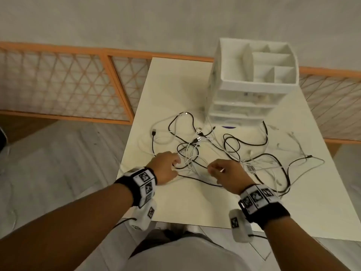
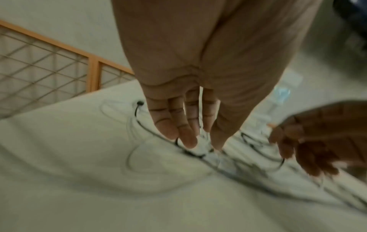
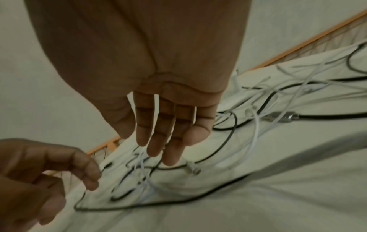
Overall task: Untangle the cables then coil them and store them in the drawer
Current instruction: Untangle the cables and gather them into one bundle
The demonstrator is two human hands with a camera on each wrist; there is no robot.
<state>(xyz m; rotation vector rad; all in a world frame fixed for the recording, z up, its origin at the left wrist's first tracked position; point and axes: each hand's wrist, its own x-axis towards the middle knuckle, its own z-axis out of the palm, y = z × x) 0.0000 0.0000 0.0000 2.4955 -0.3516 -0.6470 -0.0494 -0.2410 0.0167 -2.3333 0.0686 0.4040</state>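
A white table (image 1: 195, 202) is seen from above, its near edge at 6 o'clock just in front of the person's body and its far edge at 12 o'clock against an orange-framed lattice barrier (image 1: 64, 81). Bare tabletop is left at 6 o'clock between the hands and the near edge, and a further bare strip at 11 o'clock beside the drawer unit (image 1: 252, 83). The unit, white with stacked drawers and an open compartmented top, stands at the 1 o'clock corner, close to the far and right edges.

The tangled cables (image 1: 214, 145), black and white together, are spread across the middle of the table from 10 o'clock to 3 o'clock, with loops lying near the right edge and one black run trailing toward 5 o'clock.

The left hand (image 1: 165, 166) is held over the near left part of the tangle; in its wrist view the fingers (image 2: 185, 133) are extended and close together, tips down among the cables, though blur hides whether a strand is pinched. The right hand (image 1: 228, 176) is held just beside it at 5 o'clock, fingers (image 3: 172, 141) straight and slightly spread above the cables, holding nothing visible.

Pale grey flooring (image 1: 48, 173) surrounds the table on the left.
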